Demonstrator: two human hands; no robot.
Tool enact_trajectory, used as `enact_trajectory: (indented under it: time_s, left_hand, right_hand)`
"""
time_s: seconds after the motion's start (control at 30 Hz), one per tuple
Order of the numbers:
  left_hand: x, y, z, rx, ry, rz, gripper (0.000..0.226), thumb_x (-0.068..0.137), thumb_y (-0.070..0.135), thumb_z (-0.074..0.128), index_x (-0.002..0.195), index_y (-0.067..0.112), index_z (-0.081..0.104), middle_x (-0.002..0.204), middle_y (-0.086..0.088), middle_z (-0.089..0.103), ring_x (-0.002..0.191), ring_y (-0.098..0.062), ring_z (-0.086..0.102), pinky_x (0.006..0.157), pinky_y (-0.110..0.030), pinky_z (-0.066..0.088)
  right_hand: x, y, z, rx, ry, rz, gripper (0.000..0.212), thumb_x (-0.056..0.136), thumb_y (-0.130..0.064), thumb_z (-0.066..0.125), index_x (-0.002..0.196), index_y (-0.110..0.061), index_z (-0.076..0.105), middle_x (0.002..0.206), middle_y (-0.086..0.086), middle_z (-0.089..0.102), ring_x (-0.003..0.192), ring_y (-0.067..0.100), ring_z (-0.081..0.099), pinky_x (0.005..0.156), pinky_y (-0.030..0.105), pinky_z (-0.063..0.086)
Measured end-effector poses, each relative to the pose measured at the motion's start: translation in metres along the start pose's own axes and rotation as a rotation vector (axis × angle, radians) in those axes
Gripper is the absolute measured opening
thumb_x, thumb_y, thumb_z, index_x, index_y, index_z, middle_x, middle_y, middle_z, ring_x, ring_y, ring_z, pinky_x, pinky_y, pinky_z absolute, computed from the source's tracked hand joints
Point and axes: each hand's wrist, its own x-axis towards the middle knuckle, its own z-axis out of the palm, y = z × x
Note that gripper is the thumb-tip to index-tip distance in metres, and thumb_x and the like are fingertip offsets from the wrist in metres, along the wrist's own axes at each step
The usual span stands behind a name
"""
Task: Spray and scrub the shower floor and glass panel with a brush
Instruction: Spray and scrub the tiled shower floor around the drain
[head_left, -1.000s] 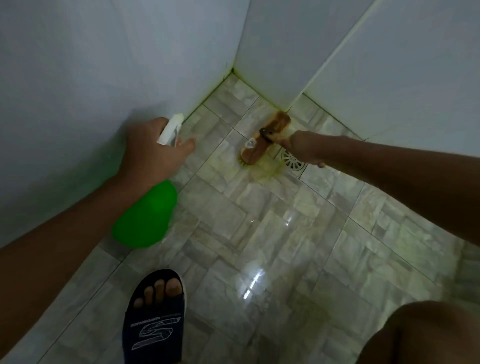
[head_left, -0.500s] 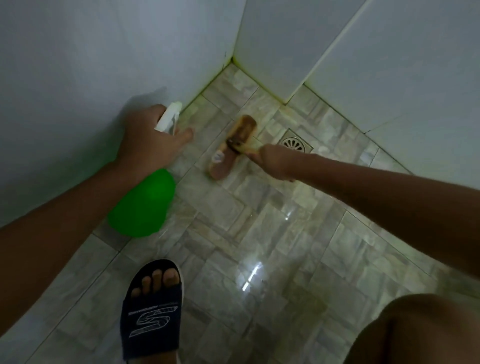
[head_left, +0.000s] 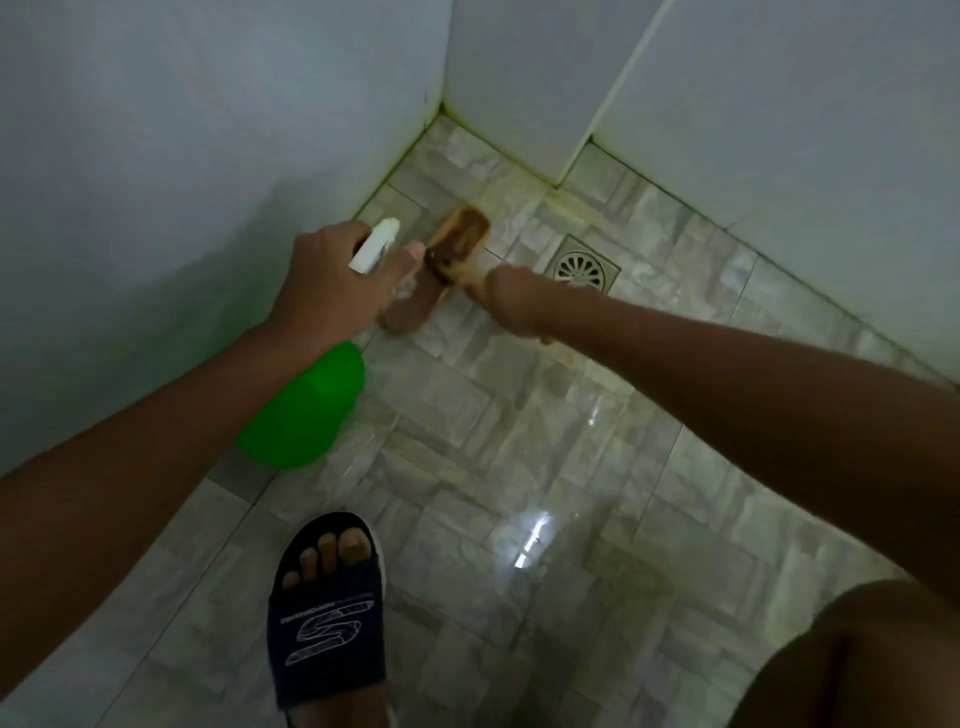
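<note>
- Down at the far corner of the shower floor (head_left: 545, 415), where the two white walls meet, I see both hands working close together
- My left hand (head_left: 332, 291) grips the neck of a spray bottle (head_left: 306, 410); its fingers are curled round the white trigger head (head_left: 375, 245), with the forefinger stretched forward past the nozzle
- That bottle has a bright green body, which hangs below the wrist, above the floor's left edge next to the wall; I cannot tell whether it touches the tiles
- My right hand (head_left: 511, 301) holds the brush (head_left: 457, 244) by its near end, fingers wrapped round it, though the grip itself is blurred and mostly hidden behind the wrist
- I see the brush as brown and wooden-looking, lying at a slant on the tiles near the corner, its far end pointing towards the wall joint and its near part just beside the left forefinger
- Just to the right of the brush, a round metal drain (head_left: 582, 267) sits in its square frame, close to the back wall
- Yellowish staining shows on the tiles and grout along the back wall's foot
- Nearer the floor's front edge, a foot in a dark blue slide sandal (head_left: 327, 618) stands flat on the tiles
- At the lower right corner a bare knee (head_left: 857, 660) comes into view
- I note that the grey marbled tiles look wet, with a bright glint of light in the middle of the floor
</note>
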Motion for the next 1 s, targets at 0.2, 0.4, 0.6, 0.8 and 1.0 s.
enact_trajectory:
  time_s: [0.2,0.4,0.6,0.8,1.0]
  left_hand:
    - [0.005,0.020,0.006,-0.030,-0.086,-0.081,0.067,0.096,0.064,0.061,0.086,-0.001,0.068,0.073,-0.025,0.067,0.062,-0.039,0.070,0.056,-0.053,0.061]
    - [-0.005,0.095,0.008,-0.076,-0.272,0.082,0.053,0.099,0.052,0.057,0.103,0.001,0.071,0.090,-0.025,0.072,0.080,-0.041,0.070,0.063,-0.056,0.061]
    - [-0.009,0.252,-0.017,-0.217,-0.378,0.211,0.043,0.107,0.040,0.050,0.108,0.001,0.070,0.095,-0.003,0.071,0.075,-0.008,0.071,0.062,-0.037,0.065]
    - [-0.024,0.423,-0.075,-0.406,-0.463,0.217,0.030,0.109,0.040,0.047,0.102,0.021,0.069,0.106,-0.015,0.074,0.091,-0.035,0.073,0.061,-0.048,0.066]
    - [-0.064,0.654,-0.164,-0.499,-0.545,0.334,0.041,0.110,0.033,0.046,0.102,0.000,0.068,0.104,-0.005,0.072,0.093,-0.017,0.069,0.064,-0.059,0.063]
  right_hand:
    - [-0.079,0.084,0.034,0.053,0.022,0.114,0.050,0.103,-0.051,0.028,0.085,-0.011,0.052,0.081,0.009,0.056,0.073,0.025,0.055,0.067,0.031,0.038]
    - [-0.161,0.130,0.004,0.327,0.005,0.495,0.045,0.105,-0.050,0.027,0.086,-0.014,0.047,0.079,0.013,0.053,0.054,0.025,0.055,0.040,0.026,0.045]
    - [-0.270,0.098,-0.024,1.415,0.387,0.835,0.052,0.095,-0.062,0.042,0.080,-0.013,0.049,0.057,0.005,0.043,0.039,0.015,0.040,0.038,0.019,0.035]
    - [-0.428,0.045,-0.124,1.749,0.606,0.778,0.044,0.097,-0.057,0.045,0.082,-0.015,0.045,0.052,-0.001,0.031,0.038,0.012,0.030,0.038,0.021,0.028]
    - [-0.640,-0.004,-0.285,1.731,0.925,0.696,0.043,0.099,-0.054,0.043,0.084,-0.014,0.049,0.056,0.007,0.033,0.043,0.016,0.029,0.040,0.024,0.029]
